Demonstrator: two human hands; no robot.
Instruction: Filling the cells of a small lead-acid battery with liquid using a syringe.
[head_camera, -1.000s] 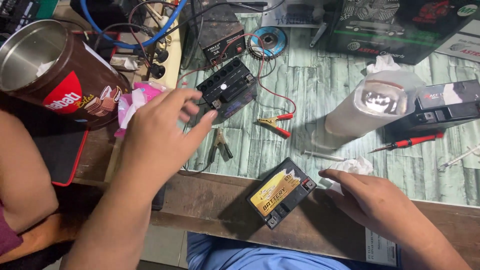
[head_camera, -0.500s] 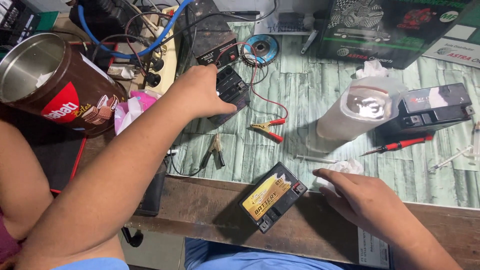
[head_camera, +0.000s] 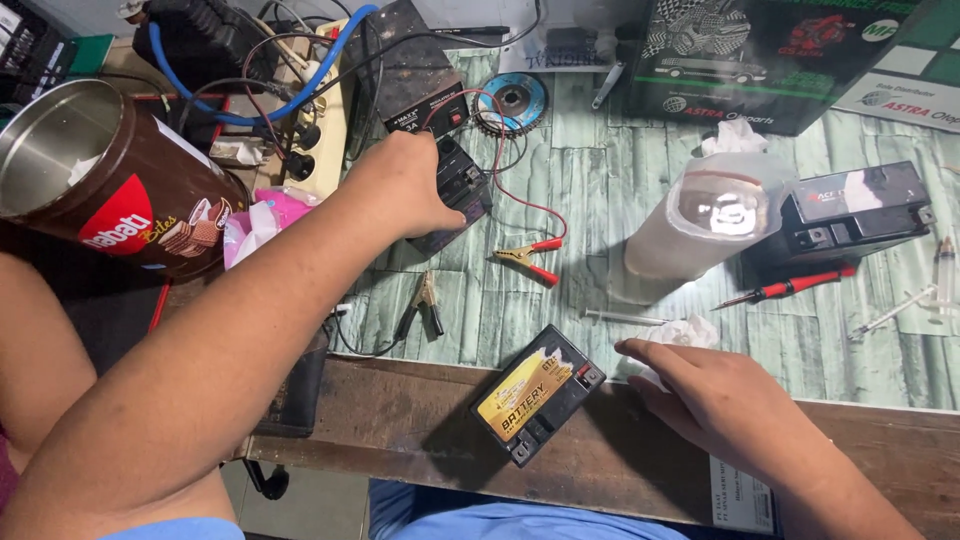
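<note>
We see the left hand (head_camera: 405, 185) reaching across the worktop (head_camera: 600, 190), its grip closed over the top of a small black battery (head_camera: 462, 190) that sits just in front of a dark charger box (head_camera: 420, 85); the fingers wrap the near edge, though the hand hides how firmly they clamp, so it seems a hold rather than a mere touch. The right hand (head_camera: 725, 405) lies flat and loose at the wooden front edge of the worktop, fingers spread and holding nothing, their tips touching a crumpled white tissue (head_camera: 685, 335); just beside it to the left lies a second battery with a yellow label (head_camera: 538, 392), tilted at an angle. Between the two hands we find red crocodile clips (head_camera: 530, 260) on a red wire and a pair of dark clips (head_camera: 428, 300); a brown tin (head_camera: 110, 190) stands open at far left; a red screwdriver (head_camera: 790, 290) lies near a third black battery (head_camera: 850, 220) at right.
</note>
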